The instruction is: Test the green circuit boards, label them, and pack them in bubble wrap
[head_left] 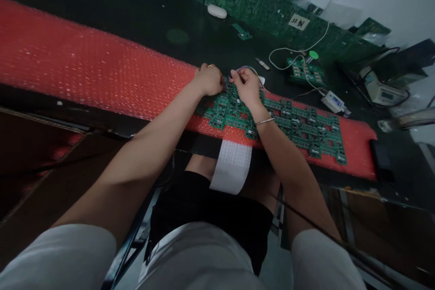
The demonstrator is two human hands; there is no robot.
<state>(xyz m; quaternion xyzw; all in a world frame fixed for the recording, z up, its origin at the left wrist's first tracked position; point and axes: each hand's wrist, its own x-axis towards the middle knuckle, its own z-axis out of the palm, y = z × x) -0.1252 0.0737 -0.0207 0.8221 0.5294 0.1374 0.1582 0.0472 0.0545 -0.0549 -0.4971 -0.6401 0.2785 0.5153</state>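
Observation:
Several green circuit boards [238,121] lie joined in panels on red bubble wrap [136,77]. My left hand [210,80] is closed, its fingers curled down at the far left part of the boards; whatever they grip is hidden. Beside it, my right hand [248,87] is closed in a pinch over the boards, thumb and forefinger together. Thin coloured wires [253,70] loop around the far side of that hand. What sits between its fingertips is too small to make out. A white label sheet [234,163] hangs over the table's front edge, below the boards.
At the back right are a stack of boards [306,71] with a white cable [288,49], a small white device with a display [333,101] and a beige instrument [387,90]. A knife-like tool [262,64], a small board [242,31] and a white oval object [217,12] lie beyond my hands.

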